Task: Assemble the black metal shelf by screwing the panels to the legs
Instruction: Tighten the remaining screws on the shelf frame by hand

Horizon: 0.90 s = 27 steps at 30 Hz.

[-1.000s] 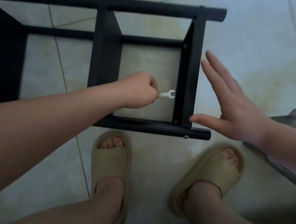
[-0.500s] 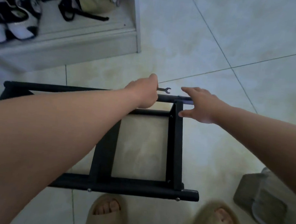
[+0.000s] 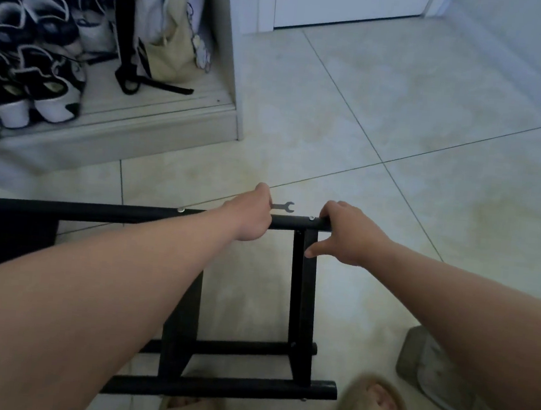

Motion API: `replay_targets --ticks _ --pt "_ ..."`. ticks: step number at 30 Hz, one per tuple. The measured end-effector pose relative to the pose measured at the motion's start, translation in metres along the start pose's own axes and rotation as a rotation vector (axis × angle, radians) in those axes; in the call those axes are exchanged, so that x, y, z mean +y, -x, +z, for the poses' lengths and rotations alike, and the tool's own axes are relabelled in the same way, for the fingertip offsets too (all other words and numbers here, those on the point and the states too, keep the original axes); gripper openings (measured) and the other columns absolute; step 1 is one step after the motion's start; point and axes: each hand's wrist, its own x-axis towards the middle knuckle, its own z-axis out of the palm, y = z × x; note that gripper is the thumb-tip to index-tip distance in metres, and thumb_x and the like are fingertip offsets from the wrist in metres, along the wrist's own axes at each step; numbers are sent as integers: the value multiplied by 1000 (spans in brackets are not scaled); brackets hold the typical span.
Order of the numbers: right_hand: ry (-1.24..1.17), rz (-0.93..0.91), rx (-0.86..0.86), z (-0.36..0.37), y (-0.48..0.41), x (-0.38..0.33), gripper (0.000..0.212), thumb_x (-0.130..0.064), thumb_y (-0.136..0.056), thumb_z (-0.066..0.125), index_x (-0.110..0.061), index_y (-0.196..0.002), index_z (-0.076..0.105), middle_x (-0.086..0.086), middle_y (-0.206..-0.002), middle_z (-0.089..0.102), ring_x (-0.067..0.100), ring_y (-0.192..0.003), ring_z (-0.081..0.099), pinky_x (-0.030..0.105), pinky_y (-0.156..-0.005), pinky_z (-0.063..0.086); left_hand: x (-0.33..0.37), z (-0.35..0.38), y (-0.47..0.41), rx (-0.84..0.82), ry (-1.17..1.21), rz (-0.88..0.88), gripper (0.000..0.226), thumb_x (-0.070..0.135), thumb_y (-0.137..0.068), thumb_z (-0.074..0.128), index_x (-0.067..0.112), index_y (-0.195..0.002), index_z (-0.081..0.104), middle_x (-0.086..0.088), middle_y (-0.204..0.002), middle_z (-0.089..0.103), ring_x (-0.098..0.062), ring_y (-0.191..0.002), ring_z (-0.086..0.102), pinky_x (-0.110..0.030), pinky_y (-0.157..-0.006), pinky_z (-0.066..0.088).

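Observation:
The black metal shelf [image 3: 300, 307] lies on its side on the tiled floor in front of my feet. My left hand [image 3: 250, 214] pinches a small flat wrench [image 3: 284, 206] just above the far leg tube [image 3: 96, 211], its open jaw pointing right. My right hand [image 3: 347, 233] grips the right end of that far leg, fingers curled over the tube and thumb against the end panel. A silver screw head [image 3: 311, 218] shows on the tube between my hands, another [image 3: 181, 209] farther left.
A low white cupboard [image 3: 120, 137] at the back left holds several shoes and a cream bag [image 3: 170, 30]. A grey object [image 3: 426, 362] lies on the floor at the right. My feet in beige slippers [image 3: 371, 409] stand by the near leg.
My view rose from straight down to looking forward. My left hand carried the wrench from inside the frame to the far leg. My right hand went from open beside the panel to gripping the leg's end.

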Motion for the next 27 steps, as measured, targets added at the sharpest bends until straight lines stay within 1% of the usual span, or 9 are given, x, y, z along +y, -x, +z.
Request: replay_targets --ticks 2,6,9,12,15,19,22,24,27 --pt "1 -17 73 -5 33 -11 64 -46 -66 91 -20 -104 47 -5 -102 46 21 -91 51 37 -74 45 9 -8 32 46 -9 26 11 12 -101 38 10 -111 41 -12 -100 55 -33 -93 55 -41 -78 43" --pt "59 -46 212 2 101 -24 63 -43 -71 89 -23 -98 35 -6 -99 42 19 -88 44 34 -68 37 23 -6 102 75 -12 66 9 9 -99 38 9 -108 40 -9 -90 53 -24 -77 52 -37 -60 38" --pt "143 -63 298 18 150 -24 60 -42 -76 85 -22 -95 32 -7 -96 39 22 -89 47 33 -65 33 34 13 152 86 3 81 12 4 -96 37 10 -105 41 -10 -90 55 -30 -84 56 -43 -70 46" --pt "189 -50 345 41 194 -20 48 -40 -83 79 -20 -96 38 -1 -100 49 25 -93 53 33 -64 31 37 47 197 104 33 35 12 6 -96 39 13 -106 42 -8 -91 55 -29 -85 56 -41 -69 46" --pt "244 -33 361 62 228 -16 40 -41 -88 73 -16 -104 47 1 -108 54 26 -96 55 33 -65 29 35 77 234 163 -32 -1 14 7 -97 38 17 -107 38 -4 -81 58 -25 -73 55 -38 -62 39" --pt "250 4 349 79 259 -13 40 -39 -88 74 -13 -106 50 4 -107 57 27 -91 54 32 -65 28 38 98 263 174 -8 -6 20 2 -95 34 18 -107 35 -1 -75 57 -20 -68 47 -39 -76 38" --pt "254 42 361 88 273 -14 39 -40 -88 73 -14 -106 49 3 -108 57 27 -93 55 31 -63 28 34 109 272 158 -14 25 20 3 -96 31 20 -107 35 -3 -81 61 -28 -84 51 -40 -90 42" --pt "252 55 352 92 282 -16 40 -40 -88 73 -14 -106 48 3 -109 56 27 -94 55 32 -63 29 29 115 276 141 14 29 17 8 -100 31 23 -106 35 -4 -84 61 -30 -94 49 -43 -93 44" --pt "241 73 312 100 297 -13 40 -40 -88 73 -15 -104 46 3 -109 55 28 -96 55 33 -64 31 24 124 288 96 17 65 17 9 -100 31 24 -105 34 -2 -81 60 -30 -95 48 -42 -92 43"
